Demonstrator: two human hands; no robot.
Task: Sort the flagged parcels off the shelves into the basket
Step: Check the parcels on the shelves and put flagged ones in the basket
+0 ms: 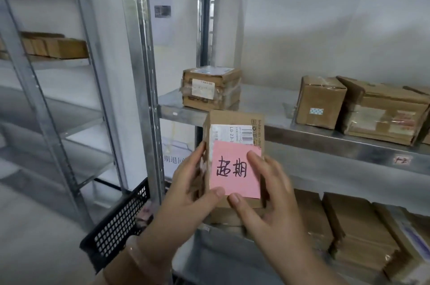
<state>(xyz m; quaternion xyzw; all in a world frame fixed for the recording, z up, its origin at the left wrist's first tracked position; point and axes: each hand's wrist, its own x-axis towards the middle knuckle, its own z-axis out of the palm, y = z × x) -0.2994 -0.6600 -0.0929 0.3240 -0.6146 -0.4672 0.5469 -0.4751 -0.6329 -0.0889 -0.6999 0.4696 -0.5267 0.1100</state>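
I hold a small cardboard parcel (233, 121) upright in front of the metal shelves. It carries a white barcode label and a pink sticky note (235, 168) with black handwritten characters. My left hand (188, 189) grips its left edge, thumb on the note's lower corner. My right hand (267, 194) grips its right side, forefinger and thumb resting on the note. A black mesh basket (121, 217) sits low at the left, below my left forearm.
The middle shelf (325, 138) holds a taped box (211, 86) at the left and brown boxes (363, 107) at the right. Flat cardboard parcels (353, 233) lie on the shelf below. A second metal rack (58, 52) with boxes stands at the left.
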